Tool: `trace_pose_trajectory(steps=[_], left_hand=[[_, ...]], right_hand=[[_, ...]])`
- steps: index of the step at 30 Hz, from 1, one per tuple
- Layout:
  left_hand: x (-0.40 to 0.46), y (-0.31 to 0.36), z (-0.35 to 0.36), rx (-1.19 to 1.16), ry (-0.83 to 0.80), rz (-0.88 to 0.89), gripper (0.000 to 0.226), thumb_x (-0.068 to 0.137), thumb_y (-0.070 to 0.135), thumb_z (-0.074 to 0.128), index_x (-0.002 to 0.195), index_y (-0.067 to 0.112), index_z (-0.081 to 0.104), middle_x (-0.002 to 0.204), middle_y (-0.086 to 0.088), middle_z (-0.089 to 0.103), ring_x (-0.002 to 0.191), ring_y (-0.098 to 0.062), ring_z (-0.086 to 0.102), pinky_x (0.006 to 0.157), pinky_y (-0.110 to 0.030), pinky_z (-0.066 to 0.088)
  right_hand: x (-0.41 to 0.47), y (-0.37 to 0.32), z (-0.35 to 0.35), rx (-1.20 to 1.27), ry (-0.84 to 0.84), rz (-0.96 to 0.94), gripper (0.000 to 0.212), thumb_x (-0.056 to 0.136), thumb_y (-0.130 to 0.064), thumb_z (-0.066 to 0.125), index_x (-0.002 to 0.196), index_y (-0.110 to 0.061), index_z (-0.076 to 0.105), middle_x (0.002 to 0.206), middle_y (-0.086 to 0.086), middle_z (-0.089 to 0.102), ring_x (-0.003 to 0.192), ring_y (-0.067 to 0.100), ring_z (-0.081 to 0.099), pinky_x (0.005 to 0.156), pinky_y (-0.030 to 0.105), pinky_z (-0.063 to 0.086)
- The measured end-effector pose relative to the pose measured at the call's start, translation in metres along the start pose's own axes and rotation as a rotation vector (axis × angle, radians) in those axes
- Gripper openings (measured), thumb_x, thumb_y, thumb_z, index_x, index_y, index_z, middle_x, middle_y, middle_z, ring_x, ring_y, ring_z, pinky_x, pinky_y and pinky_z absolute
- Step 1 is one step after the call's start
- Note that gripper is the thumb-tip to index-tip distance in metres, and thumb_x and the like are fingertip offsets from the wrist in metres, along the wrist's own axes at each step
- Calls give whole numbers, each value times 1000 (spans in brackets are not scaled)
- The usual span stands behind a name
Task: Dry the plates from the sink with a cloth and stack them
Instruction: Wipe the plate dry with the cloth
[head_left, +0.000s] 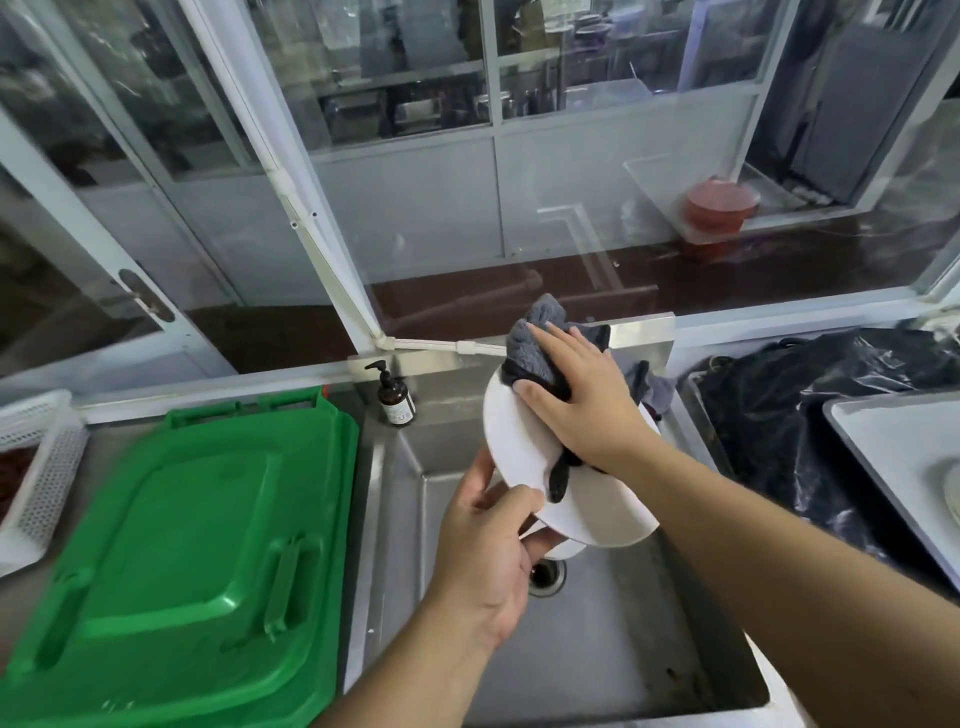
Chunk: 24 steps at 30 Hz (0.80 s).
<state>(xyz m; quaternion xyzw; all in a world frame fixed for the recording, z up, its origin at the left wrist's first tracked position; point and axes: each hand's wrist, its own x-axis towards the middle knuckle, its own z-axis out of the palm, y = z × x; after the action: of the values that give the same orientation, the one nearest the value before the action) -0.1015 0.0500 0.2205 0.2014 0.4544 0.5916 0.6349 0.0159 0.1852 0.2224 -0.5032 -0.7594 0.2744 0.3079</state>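
1. Head view, position of the work. The white plate (524, 457) is held in the air above the steel sink (613, 639), over the drain (545, 576) and tilted, its upper rim leaning toward the sink's back wall and its lower rim toward the person.

2. Head view, left hand (488, 561). It grips the plate's lower-left rim, on the drain side. The thumb lies over the front face and the fingers curl behind; a second white edge shows just under the thumb, but whether it is another plate cannot be told.

3. Head view, right hand (582, 405). It lies flat on the plate's upper face with a dark grey cloth (535, 353) pressed beneath the palm. The fingers are extended and close together, the thumb splayed toward the left hand. Cloth bunches above the rim toward the sink's back wall, and a tail hangs down across the plate's middle.

4. Governing relation. The plate's face lies directly under the right palm, and its tilt runs from the left-hand grip up toward the back wall. In my judgement the right hand does the wiping and the left only steadies or turns the plate.

5. Stacking place. No stack of dried plates is identifiable. A tray (893, 457) lies right of the sink, and a green lid (182, 561) left of it.

6. Writing. A brown pump bottle (395, 400) stands at the sink's back-left corner; its label is too small to read. No other writing is legible.
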Motion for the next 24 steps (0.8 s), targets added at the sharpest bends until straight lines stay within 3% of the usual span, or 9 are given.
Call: trace_pose_trajectory(steps=[2, 4, 7, 9, 11, 13, 17, 20, 24], left_hand=[[-1, 3, 0, -12, -6, 30, 52, 81, -7, 62, 112, 31, 79, 117, -17, 76, 97, -30, 76, 72, -41, 63], [-2, 5, 0, 6, -15, 61, 54, 74, -2, 64, 111, 35, 79, 113, -13, 77, 94, -27, 77, 73, -42, 63], [0, 4, -3, 11, -14, 87, 57, 72, -3, 64, 114, 34, 77, 111, -10, 78, 94, -25, 76, 74, -44, 63], [1, 3, -7, 9, -9, 78, 58, 72, -3, 64, 117, 32, 76, 113, -10, 78, 95, -26, 76, 75, -43, 63], [3, 3, -12, 11, 0, 63, 58, 71, -2, 65, 116, 33, 77, 114, -10, 77, 98, -27, 75, 78, -45, 63], [4, 2, -17, 8, 13, 51, 58, 70, -1, 66, 114, 34, 77, 117, -10, 77, 102, -28, 73, 80, -47, 63], [10, 4, -23, -32, 13, 61, 59, 70, -3, 66, 117, 31, 76, 122, -12, 75, 108, -31, 72, 80, -46, 62], [17, 7, -25, -21, -4, 75, 60, 71, -4, 66, 119, 31, 75, 122, -11, 75, 109, -32, 73, 81, -48, 62], [25, 14, -31, 74, -26, -28, 52, 72, 2, 68, 112, 34, 76, 118, -12, 76, 109, -37, 71, 82, -52, 62]], right_hand=[[7, 10, -6, -26, 58, 34, 63, 99, -52, 62, 158, -41, 43, 158, -5, 52, 148, 24, 43, 120, 52, 35], [8, 19, -11, -48, 61, 137, 57, 96, -66, 51, 150, -54, 40, 143, -6, 60, 128, 23, 55, 100, 44, 46], [2, 31, -12, -95, 46, 257, 57, 92, -77, 27, 141, -50, 38, 130, 0, 63, 106, 26, 59, 83, 43, 42], [-3, 35, -13, -32, 1, 273, 61, 92, -70, 20, 145, -44, 39, 136, 5, 59, 118, 30, 55, 90, 42, 36], [-6, 37, -17, 36, -61, 281, 56, 96, -54, 30, 150, -40, 40, 139, 4, 58, 126, 29, 52, 97, 40, 35], [-8, 41, -23, 54, -81, 310, 46, 101, -45, 48, 146, -38, 46, 125, -5, 63, 117, 24, 58, 96, 38, 41], [-18, 53, -27, 418, -27, 477, 25, 93, -46, 76, 113, -33, 70, 103, -7, 79, 93, 16, 77, 86, 37, 62], [-27, 54, -19, 772, 27, 585, 15, 94, -30, 80, 108, -27, 76, 100, 7, 82, 86, 26, 80, 70, 40, 66], [-33, 58, -13, 897, 105, 627, 14, 98, -16, 74, 112, -17, 75, 97, 16, 80, 76, 30, 78, 60, 36, 62]])
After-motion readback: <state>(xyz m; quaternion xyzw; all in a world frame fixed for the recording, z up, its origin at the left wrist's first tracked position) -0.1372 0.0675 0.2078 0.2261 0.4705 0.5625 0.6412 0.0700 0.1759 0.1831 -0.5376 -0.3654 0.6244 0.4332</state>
